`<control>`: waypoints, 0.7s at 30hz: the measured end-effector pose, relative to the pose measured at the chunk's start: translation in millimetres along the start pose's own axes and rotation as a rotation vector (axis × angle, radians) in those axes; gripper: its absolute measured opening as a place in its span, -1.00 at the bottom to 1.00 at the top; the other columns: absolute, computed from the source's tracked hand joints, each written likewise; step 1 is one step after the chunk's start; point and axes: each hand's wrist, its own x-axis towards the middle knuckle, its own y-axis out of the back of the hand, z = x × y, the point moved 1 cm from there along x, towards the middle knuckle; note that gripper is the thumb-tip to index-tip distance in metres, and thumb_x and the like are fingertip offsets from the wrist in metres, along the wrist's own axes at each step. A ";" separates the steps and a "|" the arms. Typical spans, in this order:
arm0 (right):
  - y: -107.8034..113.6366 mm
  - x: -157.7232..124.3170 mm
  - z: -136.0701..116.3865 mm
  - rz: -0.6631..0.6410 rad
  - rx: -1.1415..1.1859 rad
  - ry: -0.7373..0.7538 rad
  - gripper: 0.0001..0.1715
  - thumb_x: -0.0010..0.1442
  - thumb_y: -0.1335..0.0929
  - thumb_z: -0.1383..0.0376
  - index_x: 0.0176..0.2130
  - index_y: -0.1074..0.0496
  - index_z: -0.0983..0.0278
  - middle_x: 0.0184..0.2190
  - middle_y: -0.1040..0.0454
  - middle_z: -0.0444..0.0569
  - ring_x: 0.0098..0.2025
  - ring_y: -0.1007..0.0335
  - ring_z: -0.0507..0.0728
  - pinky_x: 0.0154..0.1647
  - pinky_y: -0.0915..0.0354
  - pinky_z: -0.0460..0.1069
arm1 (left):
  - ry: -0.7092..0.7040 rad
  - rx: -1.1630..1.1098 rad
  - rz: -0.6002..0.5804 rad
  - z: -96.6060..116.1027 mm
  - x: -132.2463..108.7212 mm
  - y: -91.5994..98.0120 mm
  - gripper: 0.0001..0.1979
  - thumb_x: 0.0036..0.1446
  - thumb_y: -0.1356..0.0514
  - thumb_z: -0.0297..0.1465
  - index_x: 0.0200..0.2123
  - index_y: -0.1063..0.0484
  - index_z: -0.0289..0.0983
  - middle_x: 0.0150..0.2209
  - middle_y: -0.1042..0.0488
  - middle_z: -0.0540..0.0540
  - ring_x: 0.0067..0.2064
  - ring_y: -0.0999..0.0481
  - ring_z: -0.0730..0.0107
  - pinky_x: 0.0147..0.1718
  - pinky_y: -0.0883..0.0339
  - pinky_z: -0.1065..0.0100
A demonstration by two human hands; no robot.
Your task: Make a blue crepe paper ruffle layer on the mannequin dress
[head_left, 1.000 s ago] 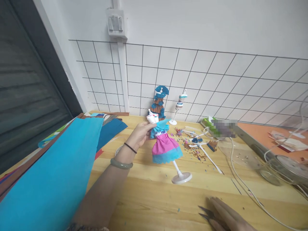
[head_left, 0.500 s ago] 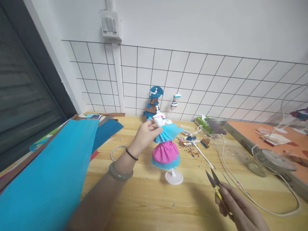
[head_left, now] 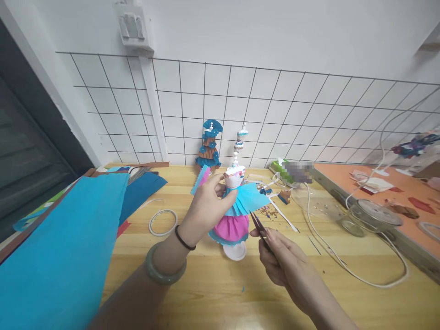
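Observation:
A small white mannequin (head_left: pixel 235 178) on a round white base (head_left: pixel 235 251) wears a pleated light-blue paper layer (head_left: pixel 245 200) over a pink paper skirt (head_left: pixel 233 229) with a blue hem. My left hand (head_left: pixel 211 199) grips the mannequin at the waist, thumb in front on the top of the blue layer. In my right hand (head_left: pixel 280 254) is a pair of thread snips (head_left: pixel 259 225), its blade tips at the lower edge of the blue paper. Whether the blades touch the paper I cannot tell.
Blue crepe paper sheets (head_left: pixel 68 238) cover the left side. A tape roll (head_left: pixel 163 222) lies near my left wrist. Behind stand a blue-and-brown dressed mannequin (head_left: pixel 209 146) and another white one (head_left: pixel 239 142). Paper scraps, a white cable (head_left: pixel 319 238) and a glass jar (head_left: pixel 354 224) are rightward.
My right hand has brought the snips left and up to the blue paper, and their blades have come closer together. My left hand still holds the mannequin. The view has shifted slightly right.

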 end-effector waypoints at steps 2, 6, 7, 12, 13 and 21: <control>-0.4 1.5 0.2 0.001 0.002 0.009 -0.44 0.07 -0.33 -0.18 -0.37 -0.27 0.26 -0.63 0.08 -0.33 -0.66 0.32 -0.14 -0.68 0.32 -0.16 | -0.006 0.009 -0.002 0.3 -0.5 0.1 -0.71 0.07 -0.18 -0.41 -0.09 -0.39 -0.28 -0.19 -0.57 -0.14 -0.17 -0.57 0.31 -0.22 -0.43 0.38; 1.6 -0.3 3.1 0.027 0.013 0.014 -0.45 0.07 -0.34 -0.16 -0.30 -0.30 0.27 -0.63 0.07 -0.33 -0.65 0.33 -0.14 -0.68 0.32 -0.16 | -0.029 0.000 -0.017 -0.2 -0.4 1.9 -0.69 0.08 -0.18 -0.40 -0.06 -0.38 -0.24 -0.16 -0.58 -0.12 -0.15 -0.58 0.31 -0.20 -0.44 0.36; 2.3 -1.3 4.1 0.029 0.015 0.009 -0.45 0.08 -0.34 -0.16 -0.28 -0.31 0.27 -0.63 0.06 -0.34 -0.65 0.33 -0.14 -0.67 0.32 -0.16 | -0.038 -0.002 -0.017 -0.2 -0.3 2.5 -0.69 0.08 -0.18 -0.40 -0.06 -0.38 -0.24 -0.15 -0.58 -0.12 -0.15 -0.58 0.31 -0.19 -0.44 0.35; 1.8 -1.6 5.1 0.018 0.018 -0.001 -0.45 0.10 -0.32 -0.16 -0.28 -0.30 0.27 -0.63 0.07 -0.34 -0.66 0.34 -0.14 -0.68 0.32 -0.16 | -0.045 -0.009 -0.015 2.1 -2.6 1.5 -0.70 0.08 -0.18 -0.43 -0.07 -0.38 -0.25 -0.11 -0.57 -0.14 -0.10 -0.57 0.29 -0.17 -0.45 0.37; 1.0 -0.8 4.6 0.017 0.020 0.011 -0.46 0.10 -0.32 -0.15 -0.32 -0.29 0.27 -0.63 0.07 -0.34 -0.66 0.34 -0.14 -0.68 0.32 -0.16 | -0.041 -0.016 -0.019 2.9 -3.5 0.2 -0.70 0.08 -0.18 -0.43 -0.07 -0.39 -0.26 -0.11 -0.57 -0.15 -0.10 -0.57 0.29 -0.18 -0.45 0.38; -2.4 3.1 5.4 0.005 0.045 0.055 -0.46 0.11 -0.32 -0.15 -0.47 -0.18 0.25 -0.64 0.09 -0.33 -0.66 0.33 -0.14 -0.69 0.31 -0.17 | -0.058 -0.046 -0.044 4.5 -7.7 -5.8 -0.62 0.09 -0.18 -0.44 0.02 -0.38 -0.23 -0.04 -0.53 -0.14 -0.05 -0.55 0.28 -0.14 -0.45 0.38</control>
